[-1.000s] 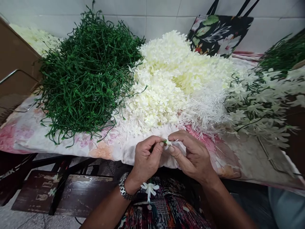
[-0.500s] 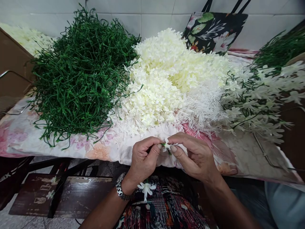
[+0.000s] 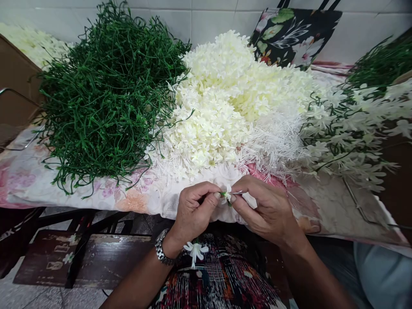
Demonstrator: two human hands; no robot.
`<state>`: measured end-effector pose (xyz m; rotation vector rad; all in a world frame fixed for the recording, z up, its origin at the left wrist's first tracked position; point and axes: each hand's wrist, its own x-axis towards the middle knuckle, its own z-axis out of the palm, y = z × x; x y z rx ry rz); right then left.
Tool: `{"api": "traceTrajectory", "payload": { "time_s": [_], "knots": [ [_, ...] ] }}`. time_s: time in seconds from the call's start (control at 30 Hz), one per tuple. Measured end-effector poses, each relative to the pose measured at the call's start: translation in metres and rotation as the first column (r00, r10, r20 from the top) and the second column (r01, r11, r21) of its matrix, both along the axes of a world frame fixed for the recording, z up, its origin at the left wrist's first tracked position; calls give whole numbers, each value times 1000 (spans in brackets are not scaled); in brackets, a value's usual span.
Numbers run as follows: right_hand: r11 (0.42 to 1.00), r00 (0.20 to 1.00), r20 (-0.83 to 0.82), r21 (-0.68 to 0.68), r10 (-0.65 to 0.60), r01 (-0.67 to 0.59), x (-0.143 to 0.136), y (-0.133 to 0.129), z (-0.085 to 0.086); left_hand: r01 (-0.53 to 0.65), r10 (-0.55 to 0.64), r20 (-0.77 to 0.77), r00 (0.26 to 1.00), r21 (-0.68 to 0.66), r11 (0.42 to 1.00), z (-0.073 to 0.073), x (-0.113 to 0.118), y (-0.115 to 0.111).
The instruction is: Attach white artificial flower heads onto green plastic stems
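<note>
My left hand (image 3: 198, 210) pinches a green artificial flower stem (image 3: 222, 194) between thumb and forefinger. At the stem's tip sits a small white flower (image 3: 228, 195), between my two hands. My right hand (image 3: 267, 210) is closed, thumb and forefinger pinching a thin white stamen (image 3: 237, 192) at the flower's centre. How deep the stamen sits cannot be made out. Below my left hand hangs another white flower (image 3: 195, 253), apparently on the same stem, most of which my palm hides.
Behind my hands lie a heap of green stems (image 3: 106, 98), a pile of cream-white blossoms (image 3: 212, 116) and loose white stamens (image 3: 273, 141). Assembled white flower sprays (image 3: 347, 133) lie at right. A floral bag (image 3: 296, 36) leans against the wall; a flowered cloth (image 3: 131, 201) covers the table.
Both hands keep their pinch at the flower. My right fingertips have drawn slightly away from it, showing more of the thin stamen. The view has shifted a little.
</note>
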<state>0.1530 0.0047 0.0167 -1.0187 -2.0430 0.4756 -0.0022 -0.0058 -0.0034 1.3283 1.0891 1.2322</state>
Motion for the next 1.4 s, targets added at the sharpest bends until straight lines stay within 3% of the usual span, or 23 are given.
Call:
{"api": "traceTrajectory", "payload": {
  "time_s": [0.3, 0.5, 0.83, 1.07, 1.4],
  "knots": [
    [998, 991, 119, -7, 60, -60, 1, 3, 10, 67, -49, 134, 990, -131, 989, 0, -2, -1],
    [993, 971, 210, -43, 116, -110, 3, 8, 17, 77, -73, 49, 996, -81, 994, 3, -3, 1],
    [953, 970, 109, -239, 218, -187, 7, 10, 12, 108, -107, -30, 994, 26, 994, 6, -4, 3],
    [938, 926, 244, -266, 288, -221, 11, 13, 14, 137, -129, -143, 981, 47, 989, 5, -4, 3],
    [916, 913, 192, -256, 360, -308, 10, 14, 6, 183, -172, -184, 968, 46, 982, 6, -4, 4]
  ]
}}
